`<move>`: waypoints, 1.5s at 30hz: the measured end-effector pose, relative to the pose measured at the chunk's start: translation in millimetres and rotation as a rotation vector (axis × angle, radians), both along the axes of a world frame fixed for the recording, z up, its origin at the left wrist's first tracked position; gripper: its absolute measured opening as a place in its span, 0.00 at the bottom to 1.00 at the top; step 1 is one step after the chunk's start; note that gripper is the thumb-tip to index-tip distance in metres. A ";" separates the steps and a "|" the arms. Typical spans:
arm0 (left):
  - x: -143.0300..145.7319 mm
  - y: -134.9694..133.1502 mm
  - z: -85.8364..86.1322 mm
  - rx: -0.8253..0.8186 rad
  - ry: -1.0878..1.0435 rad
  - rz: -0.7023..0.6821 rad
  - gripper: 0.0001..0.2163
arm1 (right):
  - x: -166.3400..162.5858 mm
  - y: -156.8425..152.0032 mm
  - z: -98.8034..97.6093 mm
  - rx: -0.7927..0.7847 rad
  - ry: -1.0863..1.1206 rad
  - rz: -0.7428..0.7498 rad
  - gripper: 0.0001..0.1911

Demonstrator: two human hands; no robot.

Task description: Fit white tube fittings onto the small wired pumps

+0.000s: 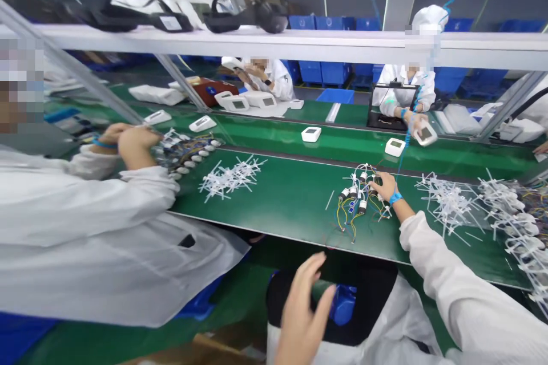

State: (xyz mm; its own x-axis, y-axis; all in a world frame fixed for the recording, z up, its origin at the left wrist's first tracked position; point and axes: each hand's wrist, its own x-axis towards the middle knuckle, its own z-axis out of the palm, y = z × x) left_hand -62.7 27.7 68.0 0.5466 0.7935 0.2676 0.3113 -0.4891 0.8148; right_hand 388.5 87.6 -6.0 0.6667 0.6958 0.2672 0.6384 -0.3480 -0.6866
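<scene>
My right hand (386,187) is at the green work surface (291,205), its fingers closed on a small wired motor at the edge of a loose cluster. The motors (362,206) are black-and-white cylinders with yellow, blue and red wires and white tubing; part of the one in my fingers is hidden. A blue band (395,198) circles my right wrist. Below the front edge of the surface, my left hand (302,308) is raised over my lap, fingers apart, holding nothing. Just beyond its thumb shows a shiny blue object (343,303) whose kind I cannot make out.
White tube pieces lie in a left pile (231,178) and a right pile (449,202). More wired parts (514,217) crowd the right end. White monitors with screens (311,134) sit on the green belt (265,131) behind. A co-worker's sleeve (145,194) is close on my left. A shelf (321,40) crosses overhead.
</scene>
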 end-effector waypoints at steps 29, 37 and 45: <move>290.7 -17.7 -85.3 0.058 0.318 -0.354 0.40 | -45.5 -169.3 -43.6 0.322 0.069 -0.214 0.34; 285.0 14.6 -96.8 -0.122 0.058 -0.242 0.24 | -28.3 -183.0 -45.6 0.297 0.120 -0.219 0.35; 379.8 50.4 -99.3 -0.173 0.016 -0.169 0.32 | -7.3 -171.9 -42.6 0.270 0.046 -0.169 0.36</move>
